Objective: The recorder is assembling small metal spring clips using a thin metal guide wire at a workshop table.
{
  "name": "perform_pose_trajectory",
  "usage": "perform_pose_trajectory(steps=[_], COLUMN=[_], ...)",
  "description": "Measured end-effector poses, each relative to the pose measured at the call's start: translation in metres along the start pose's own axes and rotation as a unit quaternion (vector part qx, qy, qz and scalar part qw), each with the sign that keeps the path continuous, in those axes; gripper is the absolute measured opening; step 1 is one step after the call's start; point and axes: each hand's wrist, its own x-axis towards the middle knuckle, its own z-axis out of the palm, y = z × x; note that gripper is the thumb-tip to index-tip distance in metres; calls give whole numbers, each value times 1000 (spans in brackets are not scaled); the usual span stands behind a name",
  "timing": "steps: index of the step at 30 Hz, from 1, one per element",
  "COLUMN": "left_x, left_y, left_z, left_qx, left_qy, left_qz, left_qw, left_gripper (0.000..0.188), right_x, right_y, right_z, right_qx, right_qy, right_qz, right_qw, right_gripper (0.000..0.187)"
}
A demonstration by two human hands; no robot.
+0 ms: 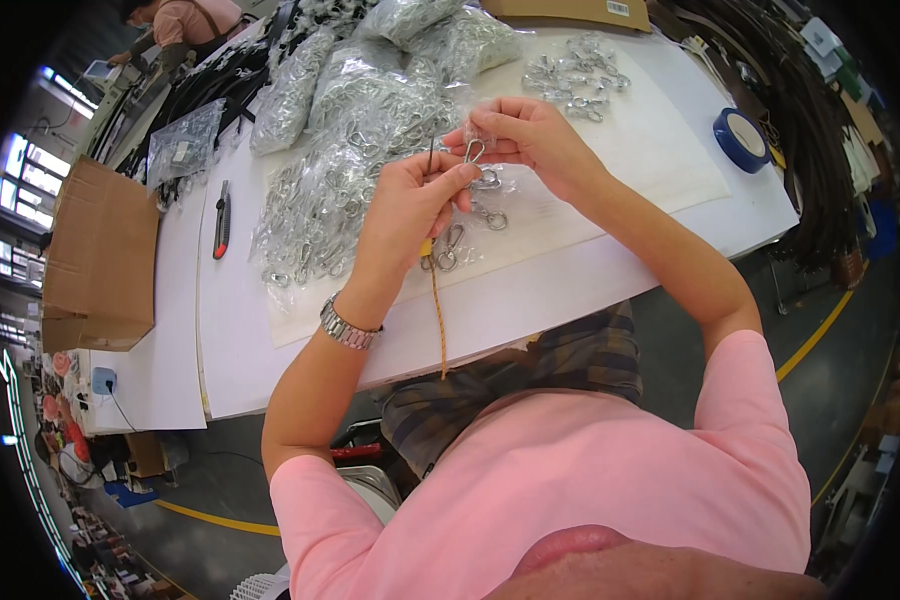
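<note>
My left hand [417, 200] is closed round a slim tool; its thin dark tip [431, 155] stands above the fingers. A yellow end [427, 247] shows below the hand, and an orange braided cord [440, 325] hangs down past the table edge. My right hand [545, 145] pinches a small silver snap hook [473, 151] with clear plastic around it. The thumb and fingers of both hands nearly meet at this hook. Several loose snap hooks [448, 258] in clear plastic lie on the table below the hands.
Bagged metal hooks [370, 130] heap up at the far left, and more hooks [580, 75] lie far right. On the white table [240, 350] are a utility knife [221, 222], a cardboard box [100, 255] and blue tape [741, 140]. A person [185, 25] works at the back left.
</note>
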Motion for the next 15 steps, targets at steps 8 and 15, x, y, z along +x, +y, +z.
perform_pose_trajectory(steps=[8,15], left_x=[-1,-6], left_y=[0,0], left_z=[0,5], left_qx=[-8,7], left_qy=[36,35], left_qz=[30,31], left_qw=[999,999], left_gripper=[16,18], right_x=[-1,-4], right_y=[1,2], right_z=[4,4], right_qx=[-15,27], right_qy=[-9,1], right_qz=[-13,13], right_qw=[1000,1000], right_gripper=[30,37])
